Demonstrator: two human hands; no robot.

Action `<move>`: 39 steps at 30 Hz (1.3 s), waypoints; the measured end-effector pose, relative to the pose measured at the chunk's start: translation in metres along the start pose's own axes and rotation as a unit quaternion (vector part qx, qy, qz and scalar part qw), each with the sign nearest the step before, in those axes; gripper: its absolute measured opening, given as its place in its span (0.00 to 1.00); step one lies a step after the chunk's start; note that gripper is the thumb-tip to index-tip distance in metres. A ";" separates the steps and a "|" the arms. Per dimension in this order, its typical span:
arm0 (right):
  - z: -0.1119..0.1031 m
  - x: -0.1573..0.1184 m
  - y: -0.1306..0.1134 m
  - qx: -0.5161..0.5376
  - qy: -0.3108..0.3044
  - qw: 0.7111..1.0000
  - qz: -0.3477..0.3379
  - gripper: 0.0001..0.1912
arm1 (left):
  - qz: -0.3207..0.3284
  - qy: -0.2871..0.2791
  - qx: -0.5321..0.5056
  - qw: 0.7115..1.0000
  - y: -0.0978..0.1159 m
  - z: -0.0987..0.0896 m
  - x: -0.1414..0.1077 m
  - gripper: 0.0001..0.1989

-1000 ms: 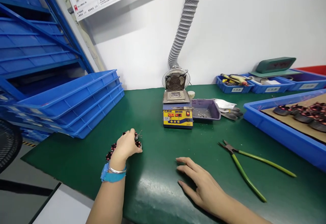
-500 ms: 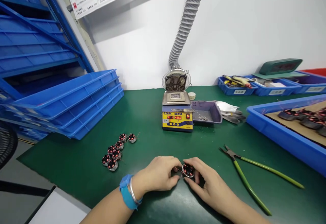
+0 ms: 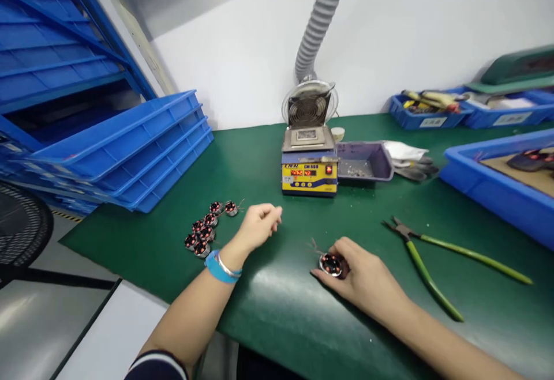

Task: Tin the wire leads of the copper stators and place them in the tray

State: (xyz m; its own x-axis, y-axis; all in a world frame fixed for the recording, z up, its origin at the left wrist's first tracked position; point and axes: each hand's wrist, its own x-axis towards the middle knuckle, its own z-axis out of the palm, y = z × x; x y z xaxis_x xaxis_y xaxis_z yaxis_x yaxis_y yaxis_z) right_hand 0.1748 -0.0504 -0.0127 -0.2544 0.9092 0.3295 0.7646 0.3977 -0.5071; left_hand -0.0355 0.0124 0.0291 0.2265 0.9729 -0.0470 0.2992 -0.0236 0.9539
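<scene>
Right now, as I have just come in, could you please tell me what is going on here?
A person's right hand holds a small, round, metal-rimmed part with copper-red windings at the green tabletop. The left hand has its fingers curled; whether it holds anything is unclear. Seven similar round parts lie to its left. Green-handled metal cutters lie spread open, right of the right hand.

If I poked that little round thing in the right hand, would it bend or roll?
The coil part would probably feel stiff, since it looks partly metal. Its thin, loose wires would likely bend easily. Tipped onto its round side, it might roll.
</scene>
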 end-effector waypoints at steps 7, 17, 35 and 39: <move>-0.005 -0.002 -0.002 0.084 -0.042 0.996 0.004 0.13 | -0.078 -0.182 -0.005 0.980 -0.004 0.029 -0.021 0.20; 0.006 -0.007 -0.014 0.096 -0.039 0.994 0.021 0.10 | -0.046 0.037 -0.127 0.990 -0.014 0.049 0.000 0.20; 0.005 -0.001 -0.018 0.458 -0.051 0.865 0.200 0.22 | -0.160 -0.164 -0.131 0.965 -0.008 0.047 -0.015 0.04; 0.004 -0.002 -0.019 0.458 -0.046 0.867 0.189 0.22 | -0.155 -0.170 -0.149 0.962 -0.009 0.049 -0.014 0.06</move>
State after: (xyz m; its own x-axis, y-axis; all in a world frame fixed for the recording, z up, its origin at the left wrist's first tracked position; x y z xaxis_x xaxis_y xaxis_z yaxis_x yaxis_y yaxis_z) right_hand 0.1587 -0.0592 -0.0068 -0.1663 0.9852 -0.0414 0.0221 -0.0382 -0.9990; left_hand 0.0043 -0.0127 0.0064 0.4750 0.7891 -0.3896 0.1343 0.3725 0.9183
